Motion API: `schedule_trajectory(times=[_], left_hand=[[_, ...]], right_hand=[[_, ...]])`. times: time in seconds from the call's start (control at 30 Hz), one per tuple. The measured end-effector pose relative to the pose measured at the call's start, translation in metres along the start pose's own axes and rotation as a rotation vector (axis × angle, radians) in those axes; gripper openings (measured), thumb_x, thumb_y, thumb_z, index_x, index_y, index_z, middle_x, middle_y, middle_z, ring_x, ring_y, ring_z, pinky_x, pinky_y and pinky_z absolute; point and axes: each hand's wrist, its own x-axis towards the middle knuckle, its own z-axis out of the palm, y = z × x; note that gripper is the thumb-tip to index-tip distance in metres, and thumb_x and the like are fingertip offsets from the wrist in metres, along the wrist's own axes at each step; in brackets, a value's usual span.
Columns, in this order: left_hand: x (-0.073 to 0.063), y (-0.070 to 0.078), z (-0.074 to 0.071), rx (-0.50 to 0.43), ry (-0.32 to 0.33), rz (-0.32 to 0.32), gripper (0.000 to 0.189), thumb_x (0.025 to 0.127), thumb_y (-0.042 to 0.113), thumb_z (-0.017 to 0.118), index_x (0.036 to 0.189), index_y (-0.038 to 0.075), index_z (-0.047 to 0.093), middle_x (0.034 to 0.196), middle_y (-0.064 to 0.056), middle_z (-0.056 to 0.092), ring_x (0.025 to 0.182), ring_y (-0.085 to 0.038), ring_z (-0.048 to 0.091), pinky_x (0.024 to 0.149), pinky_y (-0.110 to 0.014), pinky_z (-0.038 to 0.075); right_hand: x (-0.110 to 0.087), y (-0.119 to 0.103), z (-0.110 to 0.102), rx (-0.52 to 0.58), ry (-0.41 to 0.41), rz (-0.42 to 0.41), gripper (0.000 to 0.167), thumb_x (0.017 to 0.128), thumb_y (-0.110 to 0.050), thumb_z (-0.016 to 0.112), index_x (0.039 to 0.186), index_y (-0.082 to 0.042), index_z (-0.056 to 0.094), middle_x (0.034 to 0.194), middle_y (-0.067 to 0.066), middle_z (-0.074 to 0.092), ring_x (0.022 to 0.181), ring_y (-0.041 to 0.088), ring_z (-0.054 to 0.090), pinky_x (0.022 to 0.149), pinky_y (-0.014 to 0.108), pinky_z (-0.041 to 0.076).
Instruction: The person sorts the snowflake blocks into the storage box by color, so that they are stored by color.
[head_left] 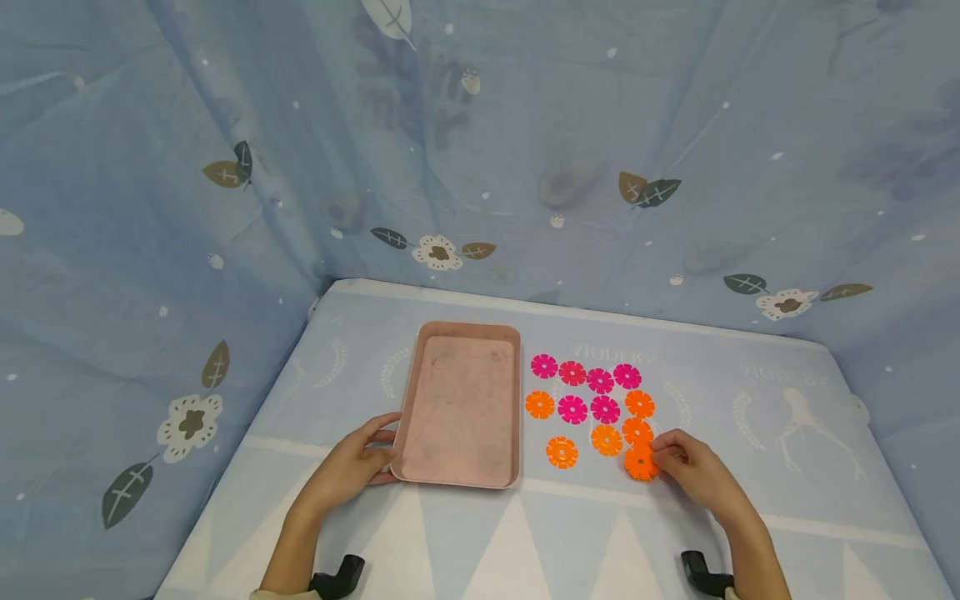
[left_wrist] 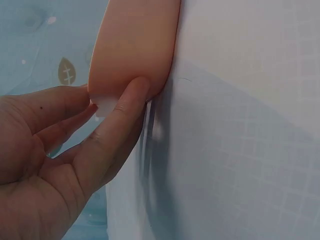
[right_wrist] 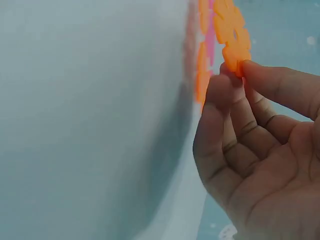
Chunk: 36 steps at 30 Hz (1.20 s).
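"12 flower-shaped discs [head_left: 572, 409] in play, folks, just right of the lower centre of the head view: 6 orange, 6 pink or red!"

"And 1 of them is up in the grip! The right hand [head_left: 696, 471], towards the lower right of the frame, has its thumb and fingers pinching an orange disc [head_left: 639, 463] by the edge. Over in the right wrist view, that disc stands tilted at the top of the frame, looking clear of the desk [head_left: 570, 533]."

"What's happening at lower left of centre?"

"That's the left hand [head_left: 351, 467], thumb and fingers gripping the near left corner of the pink tray [head_left: 459, 408]. The tray sits in the lower middle of the frame, just beside the discs."

"Give me the score! How far along?"

"Early going, I'd judge. 1 disc in the fingers, 11 lying on the desk, 0 in the tray. Of those 11, the top row shows 4 in pink or red, the middle row 2 pink between 2 orange, and below them 3 more orange."

"Is the pinched disc touching its neighbour?"

"They overlap in the head view, just above the fingertips, but I can't tell whether they touch."
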Motion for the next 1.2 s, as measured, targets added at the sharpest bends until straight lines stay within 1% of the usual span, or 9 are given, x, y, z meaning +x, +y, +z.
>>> schedule_trajectory(times=[0.13, 0.3, 0.5, 0.73, 0.83, 0.97, 1.07, 1.13, 1.2], left_hand=[[-0.001, 0.000, 0.000, 0.001, 0.003, -0.001, 0.054, 0.100, -0.002, 0.053, 0.151, 0.007, 0.040, 0.136, -0.028, 0.048, 0.111, -0.038, 0.062, 0.080, -0.039, 0.060], [-0.001, 0.000, 0.000, -0.003, -0.001, 0.004, 0.054, 0.101, -0.002, 0.052, 0.152, 0.007, 0.040, 0.138, -0.029, 0.047, 0.112, -0.039, 0.062, 0.080, -0.039, 0.060], [0.000, 0.000, -0.001, 0.002, -0.003, 0.011, 0.054, 0.101, -0.001, 0.052, 0.152, 0.007, 0.039, 0.138, -0.028, 0.047, 0.111, -0.038, 0.062, 0.080, -0.039, 0.060], [0.001, -0.001, -0.001, 0.008, 0.009, 0.007, 0.054, 0.100, -0.002, 0.052, 0.152, 0.007, 0.040, 0.138, -0.027, 0.048, 0.111, -0.037, 0.062, 0.079, -0.039, 0.060], [0.001, -0.001, -0.001, 0.016, 0.016, 0.007, 0.054, 0.099, -0.002, 0.053, 0.151, 0.007, 0.041, 0.137, -0.027, 0.049, 0.109, -0.036, 0.063, 0.079, -0.039, 0.060], [0.001, -0.002, -0.001, 0.022, 0.016, 0.013, 0.054, 0.099, -0.002, 0.053, 0.151, 0.007, 0.042, 0.136, -0.027, 0.050, 0.107, -0.035, 0.064, 0.078, -0.037, 0.061], [0.001, -0.003, -0.001, 0.024, 0.014, 0.022, 0.053, 0.099, -0.002, 0.053, 0.150, 0.007, 0.042, 0.135, -0.027, 0.050, 0.106, -0.035, 0.065, 0.077, -0.037, 0.061], [0.001, -0.004, -0.002, 0.024, 0.014, 0.026, 0.053, 0.099, -0.002, 0.053, 0.150, 0.007, 0.043, 0.135, -0.027, 0.050, 0.106, -0.035, 0.065, 0.077, -0.036, 0.061], [0.001, -0.005, -0.002, 0.023, 0.014, 0.028, 0.053, 0.099, -0.003, 0.053, 0.150, 0.006, 0.043, 0.134, -0.027, 0.051, 0.106, -0.035, 0.065, 0.076, -0.036, 0.061]], right_hand=[[0.009, -0.014, 0.000, 0.068, -0.019, -0.060, 0.019, 0.100, -0.007, 0.060, 0.113, 0.006, 0.057, 0.093, 0.013, 0.060, 0.082, 0.026, 0.061, 0.072, 0.028, 0.057], [0.025, -0.034, 0.001, 0.105, -0.054, -0.146, 0.020, 0.101, -0.010, 0.060, 0.112, 0.006, 0.056, 0.094, 0.014, 0.060, 0.081, 0.028, 0.062, 0.072, 0.029, 0.057], [0.046, -0.063, 0.006, 0.118, -0.073, -0.180, 0.023, 0.101, -0.013, 0.060, 0.115, 0.005, 0.056, 0.097, 0.016, 0.059, 0.086, 0.037, 0.063, 0.078, 0.037, 0.059], [0.070, -0.102, 0.016, 0.169, -0.104, -0.222, 0.024, 0.103, -0.017, 0.059, 0.117, 0.003, 0.057, 0.100, 0.018, 0.060, 0.094, 0.045, 0.061, 0.082, 0.033, 0.058], [0.082, -0.117, 0.020, 0.224, -0.128, -0.243, 0.025, 0.103, -0.018, 0.059, 0.118, 0.003, 0.057, 0.103, 0.020, 0.060, 0.096, 0.050, 0.060, 0.085, 0.041, 0.058], [0.095, -0.141, 0.030, 0.246, -0.138, -0.251, 0.026, 0.103, -0.018, 0.058, 0.119, 0.003, 0.058, 0.105, 0.021, 0.060, 0.095, 0.045, 0.063, 0.088, 0.048, 0.057], [0.104, -0.158, 0.040, 0.252, -0.135, -0.263, 0.025, 0.103, -0.017, 0.058, 0.119, 0.002, 0.058, 0.106, 0.020, 0.061, 0.093, 0.040, 0.064, 0.088, 0.048, 0.057], [0.111, -0.166, 0.049, 0.278, -0.138, -0.273, 0.023, 0.103, -0.015, 0.058, 0.118, 0.002, 0.059, 0.106, 0.020, 0.061, 0.093, 0.040, 0.064, 0.090, 0.051, 0.056], [0.118, -0.174, 0.059, 0.314, -0.137, -0.273, 0.022, 0.103, -0.014, 0.058, 0.117, 0.002, 0.060, 0.106, 0.019, 0.062, 0.093, 0.040, 0.065, 0.089, 0.051, 0.056]])
